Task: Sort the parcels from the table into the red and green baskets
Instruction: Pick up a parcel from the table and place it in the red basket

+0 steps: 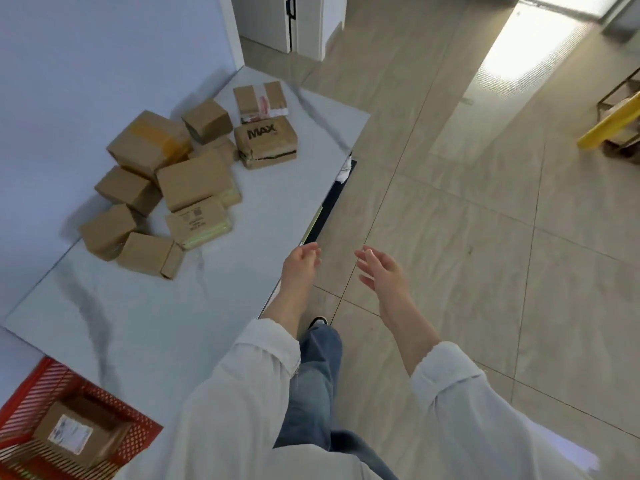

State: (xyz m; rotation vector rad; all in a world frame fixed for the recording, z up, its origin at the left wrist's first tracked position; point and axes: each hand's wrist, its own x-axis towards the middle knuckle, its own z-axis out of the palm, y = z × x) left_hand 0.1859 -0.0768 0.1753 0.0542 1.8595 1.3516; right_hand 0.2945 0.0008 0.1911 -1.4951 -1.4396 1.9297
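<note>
Head view: at the lower left, a red basket [104,401] is seen with one labelled parcel [71,434] already lying inside it. No green basket is shown. Above it, the pale table [194,306] is spread with a loose heap of brown cardboard parcels [166,188], gathered toward the wall, several touching or leaning on one another. A squat box printed MAX [266,142] is set at the heap's right edge, with a taped box [259,100] just behind it.

Further right, over the table's near edge, the left hand [300,263] is held with fingers loosely curled and nothing in it. Beside it, over the tiled floor [485,237], the right hand [381,271] is held with fingers relaxed and spread, likewise empty. Both are well apart from the heap.

The parcels are judged to be light and stiff, with dry cardboard faces that should not slip. The MAX box appears crushed and split along its front edge, so it is best taken by two opposite sides rather than by that edge. The nearest small box [149,254] could be gripped across its short sides with one hand.
</note>
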